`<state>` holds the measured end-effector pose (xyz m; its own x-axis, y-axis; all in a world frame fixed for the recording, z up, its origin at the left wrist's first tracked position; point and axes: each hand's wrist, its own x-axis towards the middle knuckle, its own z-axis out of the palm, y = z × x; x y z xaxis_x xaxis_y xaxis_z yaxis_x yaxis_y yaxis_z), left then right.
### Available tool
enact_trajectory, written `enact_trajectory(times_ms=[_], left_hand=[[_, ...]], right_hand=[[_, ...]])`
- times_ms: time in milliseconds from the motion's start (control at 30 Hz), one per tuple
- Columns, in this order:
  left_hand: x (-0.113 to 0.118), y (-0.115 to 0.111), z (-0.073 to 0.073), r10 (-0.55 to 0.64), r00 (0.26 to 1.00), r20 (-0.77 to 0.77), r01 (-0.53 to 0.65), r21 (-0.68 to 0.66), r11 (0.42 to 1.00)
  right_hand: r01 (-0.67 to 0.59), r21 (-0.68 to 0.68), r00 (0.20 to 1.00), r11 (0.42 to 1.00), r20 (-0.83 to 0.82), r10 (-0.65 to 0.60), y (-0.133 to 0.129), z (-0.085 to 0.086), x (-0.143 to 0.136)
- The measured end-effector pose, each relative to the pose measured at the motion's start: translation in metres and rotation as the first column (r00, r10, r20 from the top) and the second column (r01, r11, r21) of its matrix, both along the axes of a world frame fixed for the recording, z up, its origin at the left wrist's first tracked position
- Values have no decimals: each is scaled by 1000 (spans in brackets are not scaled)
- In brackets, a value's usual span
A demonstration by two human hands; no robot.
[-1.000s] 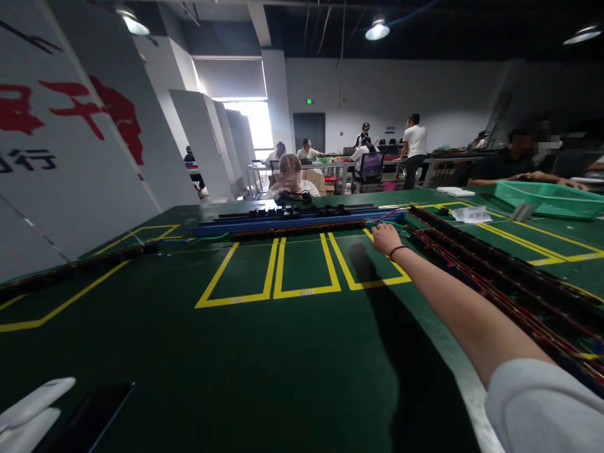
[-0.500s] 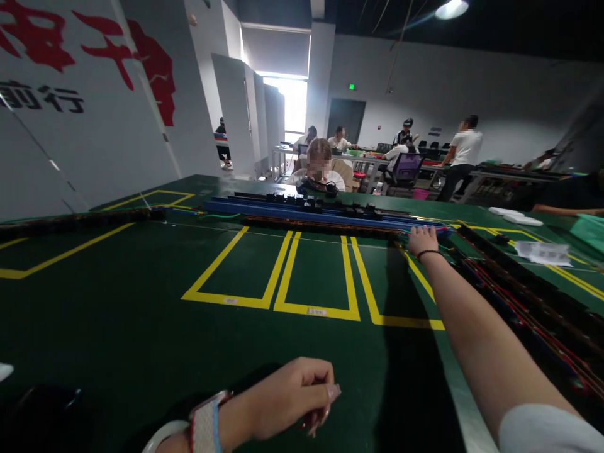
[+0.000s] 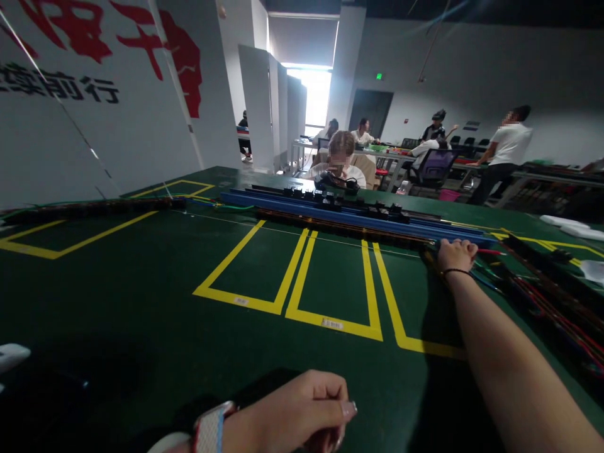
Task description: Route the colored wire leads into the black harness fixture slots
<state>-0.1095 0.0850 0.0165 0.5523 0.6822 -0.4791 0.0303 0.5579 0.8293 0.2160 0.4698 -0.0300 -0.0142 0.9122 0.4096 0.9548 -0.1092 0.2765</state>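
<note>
My right hand [image 3: 457, 255] reaches out at the right end of a dark wire harness [image 3: 349, 231], its fingers closed round a bundle of coloured wires [image 3: 484, 270]. Behind it lies a long blue rail [image 3: 377, 220] topped with black clips [image 3: 330, 200]. My left hand [image 3: 314, 409] is curled near the table's front edge, fingers bent in; whatever they might hold is hidden. A second bundle with red and blue wires [image 3: 552, 302] runs along the right side of the green table [image 3: 141, 314].
Yellow tape outlines [image 3: 335, 324] mark the tabletop. Another dark harness [image 3: 117, 206] lies at the far left. White objects [image 3: 569, 228] rest at the far right, one [image 3: 13, 357] at the left edge. A person [image 3: 340, 157] sits across the table; others are farther back.
The view has turned slightly to the right. My right hand is still at the harness end, its fingers more tightly curled; a red wire end now shows beside it. My left hand stays curled.
</note>
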Motion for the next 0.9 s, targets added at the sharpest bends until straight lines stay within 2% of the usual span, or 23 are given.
enact_trajectory(times_ms=[100,267,467,633,767,833,900], left_hand=[[-2,-1,-2,10,1000,-15,-10,17,1000],[-3,-2,3,37,999,-4,-37,13,999],[1,-2,4,53,998,-16,-53,3,999],[2,-4,8,61,998,-17,-61,-4,998],[3,-6,9,72,997,-31,-71,12,997],[4,-6,7,73,997,-28,-72,31,997],[4,-7,4,76,997,-32,-75,49,996]], right_hand=[[-108,47,993,993,46,106,-7,7,-10],[-297,94,950,950,131,284,-25,33,-37],[-456,235,888,858,185,421,-71,56,-54],[-495,273,868,825,116,483,-119,69,-46],[-423,334,896,843,14,444,-150,85,-32],[-380,288,908,879,-67,414,-159,93,-22],[-409,185,879,893,-183,441,-165,101,-10]])
